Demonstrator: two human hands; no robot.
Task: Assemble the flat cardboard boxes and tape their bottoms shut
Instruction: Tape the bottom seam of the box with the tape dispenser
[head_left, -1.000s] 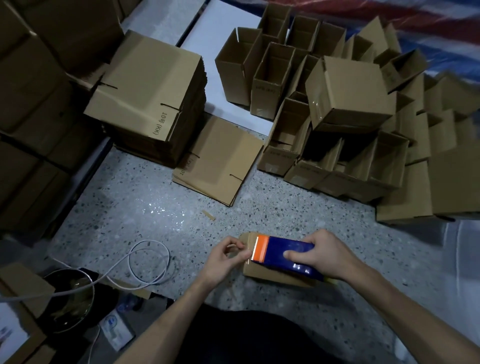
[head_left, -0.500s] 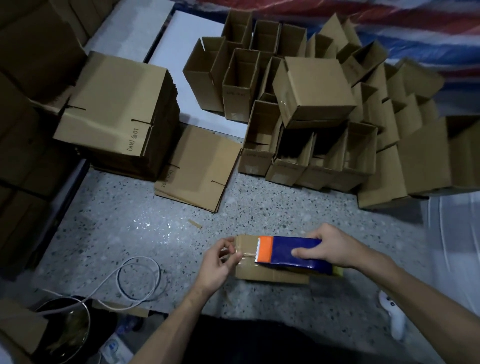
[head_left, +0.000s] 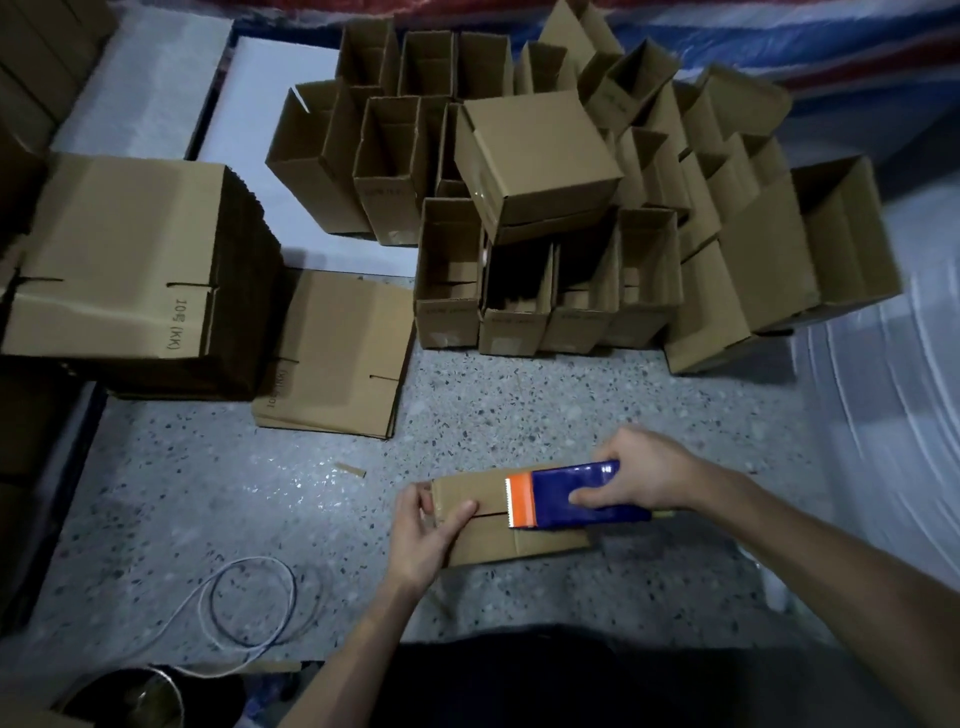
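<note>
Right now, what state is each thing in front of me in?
box: flaps folded shut.
tape dispenser: resting on the box's seam.
left hand: grips the box's end.
right hand: grips the tape dispenser.
tall stack: flat, unassembled.
low pile: flat.
assembled boxes: upright, tops open.
top box: tilted, closed face up.
cable: loosely coiled.

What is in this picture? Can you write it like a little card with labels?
left hand: holds the left end of the small box
right hand: holds the tape dispenser on top of that box
dispenser colours: blue, orange front
flat cardboard: tall stack and low stack, to the left
made-up boxes: many, crowded at the back
floor: speckled, with a white cable
</note>
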